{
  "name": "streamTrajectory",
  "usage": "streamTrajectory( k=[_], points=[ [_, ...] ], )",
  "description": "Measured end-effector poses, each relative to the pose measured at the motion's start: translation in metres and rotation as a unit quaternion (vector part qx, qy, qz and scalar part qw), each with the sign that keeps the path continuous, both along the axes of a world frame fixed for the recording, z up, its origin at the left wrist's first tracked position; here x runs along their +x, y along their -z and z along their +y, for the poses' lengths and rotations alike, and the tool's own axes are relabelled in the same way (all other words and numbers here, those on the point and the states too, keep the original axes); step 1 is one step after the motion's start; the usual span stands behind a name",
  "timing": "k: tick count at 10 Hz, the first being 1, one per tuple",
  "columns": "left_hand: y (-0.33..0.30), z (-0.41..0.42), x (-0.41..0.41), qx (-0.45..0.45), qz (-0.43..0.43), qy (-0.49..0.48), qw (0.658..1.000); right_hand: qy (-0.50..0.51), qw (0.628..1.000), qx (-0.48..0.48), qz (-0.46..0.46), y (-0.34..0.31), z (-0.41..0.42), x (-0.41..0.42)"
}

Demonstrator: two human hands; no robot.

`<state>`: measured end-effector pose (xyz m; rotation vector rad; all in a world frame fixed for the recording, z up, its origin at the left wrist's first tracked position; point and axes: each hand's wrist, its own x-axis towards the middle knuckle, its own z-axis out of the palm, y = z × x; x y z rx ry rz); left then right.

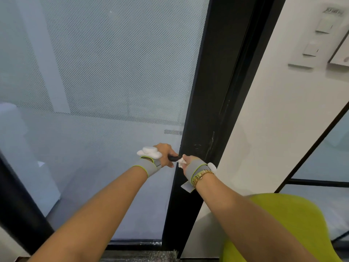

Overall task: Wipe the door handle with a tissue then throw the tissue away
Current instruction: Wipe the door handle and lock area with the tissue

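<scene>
Door frame & wall block right; green chair crowds lower right; room along glass on left

Frosted glass; white wall

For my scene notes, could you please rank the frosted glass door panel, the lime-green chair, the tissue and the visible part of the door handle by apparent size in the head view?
1. frosted glass door panel
2. lime-green chair, though nearness to the camera enlarges it
3. tissue and door handle: both mostly hidden by the hands, too alike to rank
</scene>
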<state>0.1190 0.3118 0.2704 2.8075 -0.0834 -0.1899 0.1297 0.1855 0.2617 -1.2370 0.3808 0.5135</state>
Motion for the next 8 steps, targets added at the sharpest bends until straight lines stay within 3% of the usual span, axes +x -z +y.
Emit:
streamTrajectory(
  k=[2, 3, 4, 5, 6, 7, 8],
  points=[
    [0.011, 0.007, 0.004, -0.074, -0.035, -0.002, 0.997, 0.07, 0.997, 0.027, 0.014, 0.028, -0.025, 0.0],
    [0.013, 0.01, 0.007, -0.114, -0.039, -0.012, 0.993, 0.17, 0.982, -0.042, -0.074, 0.027, -0.038, 0.006],
    [0.012, 0.011, 0.01, -0.118, -0.03, -0.014, 0.992, 0.24, 0.917, -0.229, -0.22, 0.02, -0.041, 0.013],
    [0.009, 0.011, 0.012, -0.112, -0.017, -0.015, 0.993, 0.042, 0.773, -0.516, -0.367, 0.019, -0.035, 0.014],
    [0.008, 0.01, 0.012, -0.098, -0.014, -0.011, 0.995, -0.117, 0.687, -0.571, -0.434, 0.018, -0.032, 0.014],
    [0.008, 0.009, 0.01, -0.1, -0.021, -0.018, 0.995, -0.155, 0.699, -0.533, -0.45, 0.018, -0.039, 0.015],
    [0.009, 0.007, 0.008, -0.104, -0.026, -0.025, 0.994, -0.105, 0.752, -0.494, -0.423, 0.018, -0.054, 0.025]
  ],
)
